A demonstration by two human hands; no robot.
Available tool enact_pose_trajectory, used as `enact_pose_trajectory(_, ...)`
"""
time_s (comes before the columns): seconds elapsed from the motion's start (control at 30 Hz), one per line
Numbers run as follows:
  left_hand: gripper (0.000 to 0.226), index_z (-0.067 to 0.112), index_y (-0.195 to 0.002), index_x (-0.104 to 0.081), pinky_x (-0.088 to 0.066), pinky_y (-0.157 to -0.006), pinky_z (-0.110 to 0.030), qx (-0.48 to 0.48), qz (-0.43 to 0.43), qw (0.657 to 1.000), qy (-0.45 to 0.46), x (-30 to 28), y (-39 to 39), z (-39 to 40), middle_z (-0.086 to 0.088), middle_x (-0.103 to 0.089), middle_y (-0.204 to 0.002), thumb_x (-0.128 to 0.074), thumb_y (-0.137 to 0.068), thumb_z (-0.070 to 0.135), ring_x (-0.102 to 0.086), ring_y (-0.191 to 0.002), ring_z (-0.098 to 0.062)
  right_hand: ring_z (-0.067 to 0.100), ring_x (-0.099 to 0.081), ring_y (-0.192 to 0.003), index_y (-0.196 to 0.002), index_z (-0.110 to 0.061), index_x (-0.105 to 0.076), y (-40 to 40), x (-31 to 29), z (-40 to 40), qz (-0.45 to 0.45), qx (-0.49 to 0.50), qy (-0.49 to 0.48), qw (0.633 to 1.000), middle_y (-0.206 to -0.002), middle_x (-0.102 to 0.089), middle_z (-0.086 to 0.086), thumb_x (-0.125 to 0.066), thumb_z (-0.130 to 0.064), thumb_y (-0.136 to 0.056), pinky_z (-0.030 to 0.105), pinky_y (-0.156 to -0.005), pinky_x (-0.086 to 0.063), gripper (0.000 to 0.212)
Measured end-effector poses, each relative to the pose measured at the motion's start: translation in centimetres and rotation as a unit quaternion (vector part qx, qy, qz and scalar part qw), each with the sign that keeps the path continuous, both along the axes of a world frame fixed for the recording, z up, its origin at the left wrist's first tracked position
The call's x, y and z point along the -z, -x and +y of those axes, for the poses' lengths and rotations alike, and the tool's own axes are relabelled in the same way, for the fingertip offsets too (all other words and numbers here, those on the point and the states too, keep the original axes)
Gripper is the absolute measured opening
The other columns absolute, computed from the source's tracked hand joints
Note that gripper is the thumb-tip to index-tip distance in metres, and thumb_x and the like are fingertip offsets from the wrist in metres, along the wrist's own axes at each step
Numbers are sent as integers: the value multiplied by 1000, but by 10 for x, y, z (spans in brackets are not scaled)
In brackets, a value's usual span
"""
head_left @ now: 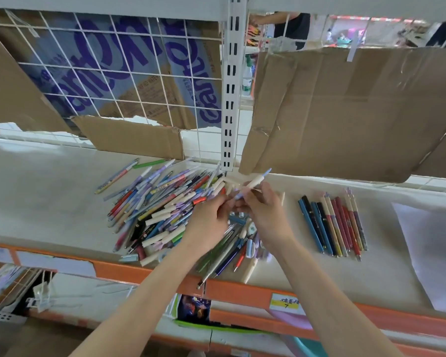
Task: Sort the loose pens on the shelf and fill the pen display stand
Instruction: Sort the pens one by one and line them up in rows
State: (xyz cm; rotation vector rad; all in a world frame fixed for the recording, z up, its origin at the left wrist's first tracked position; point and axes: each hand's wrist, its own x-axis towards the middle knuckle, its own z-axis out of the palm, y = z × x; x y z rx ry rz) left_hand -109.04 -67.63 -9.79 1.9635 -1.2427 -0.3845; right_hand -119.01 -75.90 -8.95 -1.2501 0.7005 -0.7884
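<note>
Both forearms are reaching up over the shelf's orange front edge point(150, 275), hands meeting above the loose pen pile point(162, 212). The right hand point(264, 213) is pinching a cream pen with lilac ends point(254, 184) — tilted up-right — while the left hand point(211, 217) is curling its fingers at the pen's lower tip. A sorted row of pens point(332, 224) is lying well apart to the right.

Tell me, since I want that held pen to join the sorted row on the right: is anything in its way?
Nothing visible. The pen is pinched in both hands, right hand and left hand, above the pile; bare shelf lies between it and the row.
</note>
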Motion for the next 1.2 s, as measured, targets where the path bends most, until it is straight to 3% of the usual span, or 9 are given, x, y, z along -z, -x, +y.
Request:
enact_pose_trajectory(0.1, 19, 20, -97, -64, -36, -51, -19, 50, 24, 998, -3, -6, -3, 1, 4, -62, -65, -46, -98, 27, -51, -52, -3, 13, -62, -66, -100, -3, -54, 3, 0, -2, 16, -15, 34, 999, -71, -65, 2, -55, -9, -93, 26, -67, -55, 9)
enact_pose_trajectory(0.2, 18, 17, -93, -64, -44, -59, -28, 76, -13, 996, -44, -2, -4, 10, 2, -65, -76, -55, -92, 32, -56, -62, -7, 6, -56, -55, -96, -8, -55, 17, 0, -19, 112, 19, 114, 987, -68, -64, -1, -56, -12, -93, 18, -57, -46, 5)
enact_pose_trajectory(0.3, 16, 21, -89, -62, -48, -66, -25, 83, -70, 989, -101, 7, -4, 22, 10, -62, -82, -60, -88, 37, -58, -71, -7, -2, -52, -51, -94, -16, -53, 39, 4, -42, 267, 56, 277, 921, -66, -58, -11, -60, -21, -91, 5, -51, -39, 9)
enact_pose_trajectory(0.37, 16, 24, -86, -58, -44, -62, -21, 95, -119, 980, -127, 15, 0, 27, 20, -55, -84, -60, -87, 40, -57, -71, -5, 7, -53, -57, -99, -14, -55, 52, 9, -52, 338, 64, 317, 884, -65, -58, -8, -60, -26, -91, 10, -52, -37, 14)
enact_pose_trajectory(0.43, 17, 25, -87, -56, -38, -57, -19, 96, -165, 972, -139, 21, 4, 29, 22, -47, -78, -60, -86, 42, -53, -71, -4, 22, -58, -67, -107, -8, -56, 61, 15, -58, 404, 56, 321, 855, -74, -61, 2, -57, -28, -93, 29, -59, -43, 24)
enact_pose_trajectory(0.57, 14, 26, -91, -57, -31, -54, -20, 84, -175, 970, -146, 26, 6, 25, 17, -50, -78, -63, -86, 38, -49, -72, -5, 32, -59, -83, -106, -3, -57, 72, 30, -60, 498, 33, 331, 801, -89, -63, 13, -52, -23, -94, 34, -61, -40, 24)
enact_pose_trajectory(0.87, 14, 17, -101, -61, -50, -78, -32, 65, -169, 969, -166, 23, -12, 20, 4, -60, -101, -61, -88, 23, -58, -91, -13, 36, -58, -94, -113, -4, -52, 78, 31, -61, 562, 35, 336, 755, -118, -52, 14, -43, -15, -94, 34, -65, -41, 24)
enact_pose_trajectory(1.07, 14, 17, -98, -60, -48, -72, -28, 25, -175, 974, -140, 25, -21, 20, 5, -62, -96, -60, -89, 28, -58, -85, -12, 38, -57, -87, -119, -6, -45, 78, 28, -60, 563, 45, 335, 754, -121, -45, 17, -45, -3, -89, 32, -58, -38, 30)
enact_pose_trajectory(1.2, 15, 17, -98, -61, -45, -68, -25, 20, -182, 974, -131, 27, -21, 20, 5, -62, -96, -60, -89, 29, -59, -84, -12, 36, -58, -85, -117, -9, -51, 76, 29, -55, 554, 44, 353, 753, -119, -48, 13, -46, -10, -90, 33, -58, -42, 27)
